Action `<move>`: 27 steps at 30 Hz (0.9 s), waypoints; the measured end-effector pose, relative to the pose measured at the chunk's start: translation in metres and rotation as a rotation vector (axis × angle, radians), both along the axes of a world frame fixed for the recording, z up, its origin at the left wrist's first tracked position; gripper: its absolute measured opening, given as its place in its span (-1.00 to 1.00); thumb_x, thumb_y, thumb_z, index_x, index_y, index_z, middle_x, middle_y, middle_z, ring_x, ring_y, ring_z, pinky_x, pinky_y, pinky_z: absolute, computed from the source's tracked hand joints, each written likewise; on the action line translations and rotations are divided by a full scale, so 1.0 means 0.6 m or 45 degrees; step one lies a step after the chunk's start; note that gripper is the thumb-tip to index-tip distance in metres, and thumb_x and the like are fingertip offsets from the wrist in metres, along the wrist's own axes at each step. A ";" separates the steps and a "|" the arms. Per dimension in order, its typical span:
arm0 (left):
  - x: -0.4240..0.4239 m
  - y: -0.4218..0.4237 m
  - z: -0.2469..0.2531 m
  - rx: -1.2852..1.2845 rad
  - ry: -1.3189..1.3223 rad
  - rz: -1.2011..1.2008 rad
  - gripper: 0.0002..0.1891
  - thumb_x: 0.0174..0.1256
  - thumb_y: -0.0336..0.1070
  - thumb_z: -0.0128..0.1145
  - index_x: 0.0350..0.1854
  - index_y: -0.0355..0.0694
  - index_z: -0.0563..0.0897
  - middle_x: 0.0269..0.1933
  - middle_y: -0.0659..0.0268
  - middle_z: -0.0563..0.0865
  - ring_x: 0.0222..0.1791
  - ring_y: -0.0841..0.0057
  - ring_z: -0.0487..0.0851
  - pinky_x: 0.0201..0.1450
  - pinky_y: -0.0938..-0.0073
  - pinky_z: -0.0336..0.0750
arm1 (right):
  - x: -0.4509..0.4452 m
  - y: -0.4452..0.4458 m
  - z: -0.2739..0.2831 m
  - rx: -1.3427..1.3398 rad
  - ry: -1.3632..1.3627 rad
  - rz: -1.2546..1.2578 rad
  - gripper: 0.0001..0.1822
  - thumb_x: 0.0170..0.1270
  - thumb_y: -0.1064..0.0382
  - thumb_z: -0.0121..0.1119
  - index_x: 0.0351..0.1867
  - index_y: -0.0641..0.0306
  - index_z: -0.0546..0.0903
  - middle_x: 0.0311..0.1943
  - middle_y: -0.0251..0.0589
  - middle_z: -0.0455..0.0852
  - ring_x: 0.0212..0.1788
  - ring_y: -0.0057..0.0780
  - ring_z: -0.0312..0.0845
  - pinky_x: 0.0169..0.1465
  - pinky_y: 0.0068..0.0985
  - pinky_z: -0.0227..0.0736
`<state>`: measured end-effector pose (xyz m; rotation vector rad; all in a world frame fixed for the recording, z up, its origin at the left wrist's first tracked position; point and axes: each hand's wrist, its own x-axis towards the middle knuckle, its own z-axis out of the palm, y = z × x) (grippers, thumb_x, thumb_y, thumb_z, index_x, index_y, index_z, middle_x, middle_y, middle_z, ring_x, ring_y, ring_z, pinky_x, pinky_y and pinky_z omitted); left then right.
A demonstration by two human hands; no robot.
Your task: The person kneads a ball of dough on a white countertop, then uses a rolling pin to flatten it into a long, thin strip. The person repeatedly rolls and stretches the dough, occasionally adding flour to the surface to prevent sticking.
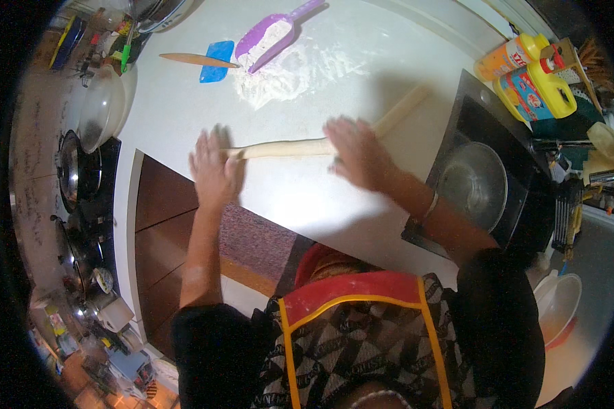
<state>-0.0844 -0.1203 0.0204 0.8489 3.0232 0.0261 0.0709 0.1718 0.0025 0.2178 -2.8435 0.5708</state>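
A long rope of pale dough lies across the white countertop. My left hand rests over the rope's left end, palm down, with the fingers spread. Over its right part is my right hand, blurred, fingers extended and not wrapped around the dough. Beyond the right hand, a pale straight length slants up to the right in shadow; whether it is more dough or a rolling pin, I cannot tell. Loose flour is spread farther back, with a purple scoop holding flour on it.
A tapered wooden stick crosses a blue dough scraper. At right, a glass-like lid or bowl sits on a black cooktop. Yellow jugs stand behind it. A translucent bowl is at the left edge.
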 end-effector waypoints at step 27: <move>0.071 0.173 -0.031 0.034 -0.199 -0.337 -0.38 0.50 0.18 -0.32 0.51 0.01 0.25 0.55 0.11 0.16 0.53 0.02 0.09 0.49 -0.20 -0.09 | 0.014 0.086 -0.036 0.182 -0.046 -0.044 -0.09 0.09 -0.24 0.35 0.43 0.09 0.32 0.42 -0.02 0.30 0.45 -0.06 0.15 0.45 0.04 0.01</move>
